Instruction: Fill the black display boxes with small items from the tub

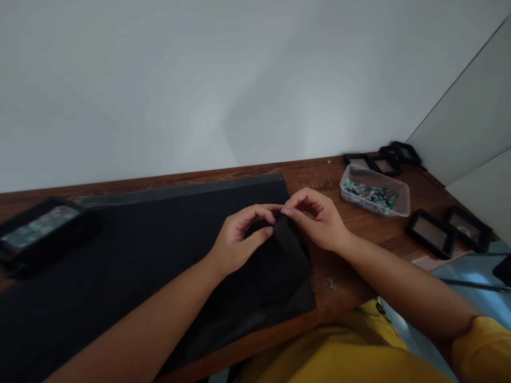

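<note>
My right hand (315, 217) pinches the upper edge of a thin, dark piece (290, 244) that looks like a black pouch or folded sheet. Curled around the left side of its top is my left hand (246, 234), the index fingertip meeting the right fingertips. The dark piece hangs or stands over a black mat (167, 255), and its outline merges with the mat. What exactly lies between the fingertips is too small to make out.
A clear plastic tub (402, 199) of small green and grey pieces stands to the right. Black frames (433, 233) lie beyond it and along the back. A black-framed box (40, 229) sits on the left. The wooden table (315, 175) meets a white wall.
</note>
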The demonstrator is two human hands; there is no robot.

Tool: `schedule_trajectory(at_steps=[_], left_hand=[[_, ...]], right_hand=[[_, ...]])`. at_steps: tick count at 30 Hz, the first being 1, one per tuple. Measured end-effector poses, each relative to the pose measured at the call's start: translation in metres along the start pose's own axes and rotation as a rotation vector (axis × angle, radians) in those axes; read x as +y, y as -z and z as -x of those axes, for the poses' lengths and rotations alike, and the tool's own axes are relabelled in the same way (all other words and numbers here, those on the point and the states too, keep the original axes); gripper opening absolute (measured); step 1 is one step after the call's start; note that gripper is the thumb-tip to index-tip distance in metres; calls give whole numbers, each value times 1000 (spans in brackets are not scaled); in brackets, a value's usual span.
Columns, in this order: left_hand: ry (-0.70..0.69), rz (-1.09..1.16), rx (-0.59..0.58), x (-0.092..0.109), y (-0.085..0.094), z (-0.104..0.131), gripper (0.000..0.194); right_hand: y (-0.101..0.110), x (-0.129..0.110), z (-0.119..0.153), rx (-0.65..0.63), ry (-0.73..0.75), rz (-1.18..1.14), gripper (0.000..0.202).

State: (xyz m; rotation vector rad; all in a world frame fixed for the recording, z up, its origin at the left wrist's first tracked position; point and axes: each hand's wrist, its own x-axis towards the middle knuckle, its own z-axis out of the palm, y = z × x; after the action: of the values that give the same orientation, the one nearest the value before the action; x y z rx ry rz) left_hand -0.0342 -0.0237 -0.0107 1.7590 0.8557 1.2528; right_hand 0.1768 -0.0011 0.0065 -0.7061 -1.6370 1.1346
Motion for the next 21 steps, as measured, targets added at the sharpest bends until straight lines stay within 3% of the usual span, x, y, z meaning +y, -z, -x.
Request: schedule_trajectory(at_steps=[6,9,12,17,19,21], left_hand=[[29,-103,40,-2,-9,0,23],[-58,-186,79,-3,-7,-1,16],[-186,-243,94,0,-3,-2,8],[-316,-336,120,4,-1,-2,11],[-348,-369,147,5,-2,-2,12],[-387,-375,179,7,-2,-2,12]], right_hand=[[-11,-1,7,-21,-14,119,10],[-11,-2,8,-20,-60,91,17],[-3,-7,7,-103,-187,42,46],[7,-20,10,-448,-350,106,136],[4,-23,14,-471,-331,182,153],[-3,-23,17,-438,-293,230,152]])
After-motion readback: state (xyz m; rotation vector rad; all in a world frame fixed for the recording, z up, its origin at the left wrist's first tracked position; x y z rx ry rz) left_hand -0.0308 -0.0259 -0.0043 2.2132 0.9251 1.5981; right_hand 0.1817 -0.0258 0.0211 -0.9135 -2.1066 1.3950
